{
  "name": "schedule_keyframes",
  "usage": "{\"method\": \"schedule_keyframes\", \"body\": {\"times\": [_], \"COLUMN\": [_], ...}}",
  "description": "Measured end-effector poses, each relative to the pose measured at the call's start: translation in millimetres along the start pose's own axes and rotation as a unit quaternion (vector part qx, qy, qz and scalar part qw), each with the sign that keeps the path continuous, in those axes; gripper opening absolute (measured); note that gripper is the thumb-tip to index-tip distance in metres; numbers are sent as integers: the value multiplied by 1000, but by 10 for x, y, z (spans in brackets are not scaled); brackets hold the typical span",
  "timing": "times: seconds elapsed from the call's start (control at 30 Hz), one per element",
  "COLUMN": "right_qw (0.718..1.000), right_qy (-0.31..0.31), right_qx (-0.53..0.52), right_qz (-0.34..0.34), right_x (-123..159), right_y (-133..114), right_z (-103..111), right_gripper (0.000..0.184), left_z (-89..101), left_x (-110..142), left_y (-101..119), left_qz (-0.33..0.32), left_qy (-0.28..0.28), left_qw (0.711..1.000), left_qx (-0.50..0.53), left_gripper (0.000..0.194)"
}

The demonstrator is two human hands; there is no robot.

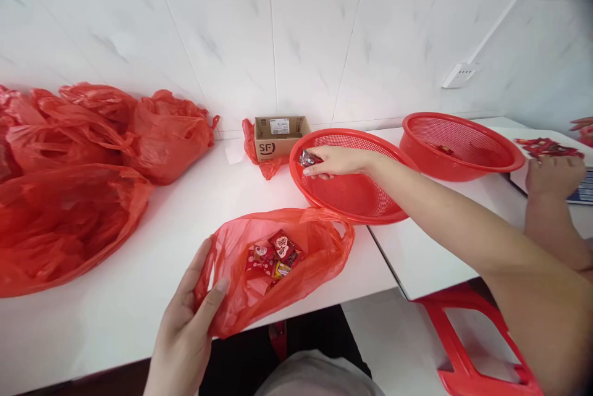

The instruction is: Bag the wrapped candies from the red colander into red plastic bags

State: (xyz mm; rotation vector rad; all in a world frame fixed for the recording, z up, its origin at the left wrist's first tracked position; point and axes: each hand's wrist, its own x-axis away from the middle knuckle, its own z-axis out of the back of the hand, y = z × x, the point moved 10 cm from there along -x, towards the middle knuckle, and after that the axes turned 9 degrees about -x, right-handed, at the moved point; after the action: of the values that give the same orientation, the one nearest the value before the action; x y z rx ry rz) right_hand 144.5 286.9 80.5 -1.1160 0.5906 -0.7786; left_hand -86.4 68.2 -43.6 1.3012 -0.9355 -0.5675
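Note:
My left hand (189, 315) grips the near left rim of a thin red plastic bag (227, 291), thumb inside the opening and fingers outside. Several small wrapped sweets, mostly red with one yellow, lie in the bag; one dark red packet (282, 244) bears a white heart-shaped print. Over the left part of a red plastic basket (352, 195), my right hand (331, 162) is closed on a small, dark, shiny wrapped sweet (306, 159). My forearm crosses above the basket and hides part of its inside.
Full red bags (171, 136) crowd the left side. A small cardboard box (280, 136) stands by the tiled wall. Right are a second red basket (458, 167), red packets (549, 147) and another person's hand (556, 176). Below is a red stool (482, 346).

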Motion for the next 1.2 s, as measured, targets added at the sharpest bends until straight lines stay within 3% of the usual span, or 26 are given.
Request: {"method": "schedule_keyframes", "body": {"times": [0.07, 0.13, 0.2, 0.27, 0.37, 0.43, 0.5, 0.57, 0.67, 0.77, 0.9, 1.07, 1.13, 1.2], "right_qw": [991, 968, 957, 970, 988, 980, 952, 943, 925, 919, 913, 897, 907, 925], "right_qy": [-127, -229, -257, -213, -93, 5, 60, 54, 101, 130, 149, 265, 275, 246], "right_qx": [31, 90, 131, 118, 112, 196, 302, 330, 360, 363, 370, 314, 251, 216], "right_qz": [-30, -40, -25, 14, 56, 34, -2, 5, 66, 84, 86, 161, 195, 193], "right_x": [-106, -40, 56, 106, 194, 339, 587, 872, 1252, 1388, 1226, 1099, 1135, 1153], "right_y": [30, 46, 26, -44, -19, 180, 449, 678, 786, 822, 781, 400, 285, 294], "right_z": [-535, -983, -1204, -1153, -693, -317, -148, -285, -602, -794, -638, -302, -367, -527], "right_gripper": [22, 20, 30, 42, 43, 39, 36, 32, 33, 33, 30, 25, 24, 27], "left_z": [-33, -55, -65, -51, -2, 58, 117, 156, 169, 136, 157, 262, 317, 345], "left_x": [-18, -34, -40, -32, -13, -7, -11, -23, -46, -64, -40, 43, 76, 96], "left_y": [27, 76, 115, 124, 94, 75, 47, 4, -62, -80, -18, -68, -166, -289], "left_qz": [3, -8, -19, -22, -12, -8, -4, 5, 21, 21, 0, 14, 22, 27], "left_qy": [0, 4, 8, 14, 14, 18, 23, 28, 34, 32, 43, 46, 47, 28], "left_qw": [1000, 999, 999, 999, 999, 999, 999, 999, 999, 999, 999, 998, 998, 998], "left_qx": [18, 35, 46, 47, 36, 32, 26, 21, 8, -2, -3, 33, 46, 46], "left_gripper": [70, 70, 68, 66, 67, 66, 66, 65, 63, 62, 64, 70, 69, 63]}}
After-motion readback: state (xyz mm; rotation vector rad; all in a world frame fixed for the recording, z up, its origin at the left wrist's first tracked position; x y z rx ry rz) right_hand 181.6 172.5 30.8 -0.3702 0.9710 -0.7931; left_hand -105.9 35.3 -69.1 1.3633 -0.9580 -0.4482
